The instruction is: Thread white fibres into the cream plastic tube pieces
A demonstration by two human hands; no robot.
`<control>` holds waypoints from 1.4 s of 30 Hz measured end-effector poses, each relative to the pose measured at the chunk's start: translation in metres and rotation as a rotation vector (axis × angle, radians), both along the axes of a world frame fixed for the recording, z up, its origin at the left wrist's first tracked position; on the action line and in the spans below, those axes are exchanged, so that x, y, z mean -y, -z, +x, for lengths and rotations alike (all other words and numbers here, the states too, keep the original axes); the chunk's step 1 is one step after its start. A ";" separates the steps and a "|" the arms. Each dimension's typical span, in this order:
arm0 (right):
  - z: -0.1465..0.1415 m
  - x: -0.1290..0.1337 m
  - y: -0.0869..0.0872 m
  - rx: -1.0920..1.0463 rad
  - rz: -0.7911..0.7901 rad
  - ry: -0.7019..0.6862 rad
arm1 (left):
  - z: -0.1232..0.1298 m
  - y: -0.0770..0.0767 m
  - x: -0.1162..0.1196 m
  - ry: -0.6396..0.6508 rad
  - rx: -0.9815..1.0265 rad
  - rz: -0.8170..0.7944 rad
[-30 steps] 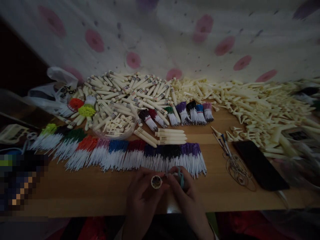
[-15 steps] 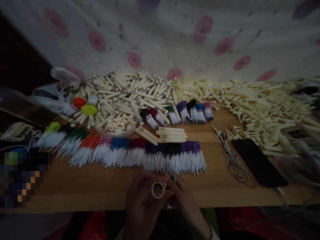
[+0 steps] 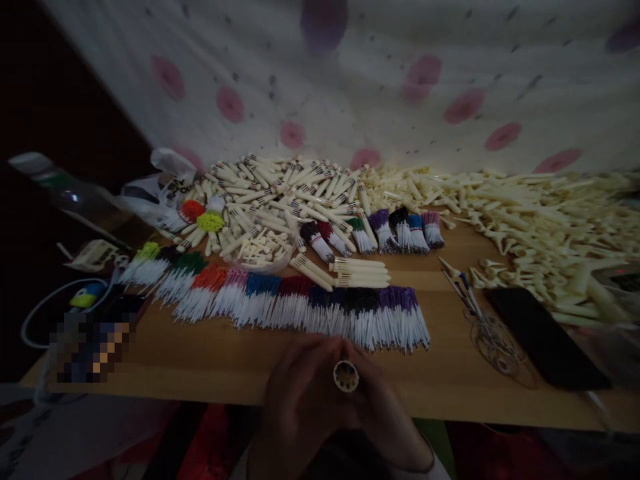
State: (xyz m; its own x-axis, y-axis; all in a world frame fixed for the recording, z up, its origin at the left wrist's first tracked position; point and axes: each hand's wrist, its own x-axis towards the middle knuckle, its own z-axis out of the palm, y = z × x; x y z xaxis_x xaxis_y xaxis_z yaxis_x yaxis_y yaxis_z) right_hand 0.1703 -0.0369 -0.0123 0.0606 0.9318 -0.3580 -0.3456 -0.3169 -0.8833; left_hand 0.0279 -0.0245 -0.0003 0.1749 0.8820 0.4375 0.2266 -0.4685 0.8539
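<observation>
Close to the table's front edge, my left hand (image 3: 296, 393) and my right hand (image 3: 383, 410) meet around a cream pen barrel (image 3: 346, 376). Its round open end faces me, with a ring of small slots inside. Fingers of both hands are closed about it, and most of its length is hidden. Just beyond my fingers lies a long row of pen refills (image 3: 345, 317) with white stems, sorted by coloured ends. Behind that row rest several cream pen barrels (image 3: 361, 273), side by side.
Assembled pens (image 3: 280, 180) are heaped at the back, beside a tub of small cream parts (image 3: 263, 250). Tied refill bundles (image 3: 383, 233) stand before them. Loose cream parts (image 3: 560, 220) cover the right. A phone (image 3: 547, 337), cable (image 3: 493, 347) and plastic bottle (image 3: 83, 200) lie around.
The view has turned left, so the table appears further right. Both hands have drawn together around the barrel; a thin teal piece seen by my right hand is out of sight.
</observation>
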 end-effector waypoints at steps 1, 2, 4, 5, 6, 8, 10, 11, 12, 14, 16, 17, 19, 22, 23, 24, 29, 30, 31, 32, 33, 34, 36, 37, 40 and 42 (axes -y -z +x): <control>0.000 -0.001 0.000 -0.066 -0.070 0.001 | -0.008 -0.001 -0.002 -0.030 -0.026 0.006; 0.001 -0.002 0.000 -0.140 -0.143 0.004 | -0.017 -0.003 -0.005 -0.080 -0.057 0.017; 0.002 -0.002 0.001 -0.268 -0.255 0.016 | -0.037 -0.006 -0.014 -0.211 -0.120 0.052; 0.003 -0.002 0.003 -0.311 -0.286 0.025 | -0.047 -0.007 -0.020 -0.271 -0.154 0.072; 0.004 -0.001 0.004 -0.335 -0.300 0.037 | -0.057 -0.007 -0.025 -0.328 -0.183 0.095; 0.005 -0.001 0.006 -0.353 -0.319 0.058 | -0.077 -0.005 -0.035 -0.443 -0.226 0.124; 0.005 -0.001 0.007 -0.350 -0.329 0.067 | -0.097 0.000 -0.043 -0.550 -0.255 0.122; 0.006 -0.002 0.007 -0.343 -0.321 0.068 | -0.107 0.002 -0.047 -0.605 -0.270 0.110; 0.006 -0.003 0.006 -0.335 -0.307 0.067 | -0.117 0.004 -0.049 -0.659 -0.284 0.101; 0.008 -0.006 0.006 -0.321 -0.282 0.060 | -0.133 0.006 -0.054 -0.753 -0.308 0.087; 0.009 -0.008 0.008 -0.313 -0.275 0.033 | -0.143 0.007 -0.059 -0.794 -0.337 0.064; 0.010 -0.009 0.009 -0.318 -0.271 0.024 | -0.144 0.007 -0.062 -0.785 -0.356 0.052; 0.012 -0.010 0.012 -0.337 -0.246 0.035 | -0.140 0.008 -0.069 -0.720 -0.403 0.023; 0.014 -0.009 0.014 -0.368 -0.213 0.072 | -0.121 0.015 -0.082 -0.580 -0.471 -0.001; 0.014 -0.009 0.014 -0.380 -0.208 0.072 | -0.114 0.018 -0.087 -0.546 -0.494 -0.004; 0.015 -0.009 0.013 -0.395 -0.201 0.074 | -0.109 0.021 -0.092 -0.528 -0.519 -0.005; 0.018 -0.009 0.009 -0.415 -0.173 0.076 | -0.110 0.034 -0.114 -0.606 -0.681 -0.036; 0.018 -0.010 0.009 -0.414 -0.172 0.080 | -0.113 0.035 -0.117 -0.621 -0.715 -0.048; 0.018 -0.010 0.010 -0.413 -0.171 0.084 | -0.116 0.036 -0.120 -0.631 -0.745 -0.061; 0.018 -0.010 0.011 -0.412 -0.169 0.087 | -0.118 0.037 -0.122 -0.637 -0.771 -0.073; 0.018 -0.010 0.011 -0.410 -0.168 0.089 | -0.120 0.037 -0.124 -0.638 -0.792 -0.082; 0.018 -0.011 0.012 -0.407 -0.165 0.090 | -0.120 0.036 -0.126 -0.637 -0.808 -0.089; 0.018 -0.011 0.011 -0.409 -0.154 0.091 | -0.120 0.036 -0.128 -0.634 -0.837 -0.100; 0.018 -0.011 0.010 -0.419 -0.150 0.091 | -0.119 0.035 -0.129 -0.633 -0.851 -0.107; 0.019 -0.012 0.007 -0.471 -0.151 0.090 | -0.116 0.032 -0.131 -0.634 -0.898 -0.140; 0.019 -0.013 0.007 -0.507 -0.155 0.099 | -0.116 0.031 -0.133 -0.637 -0.927 -0.167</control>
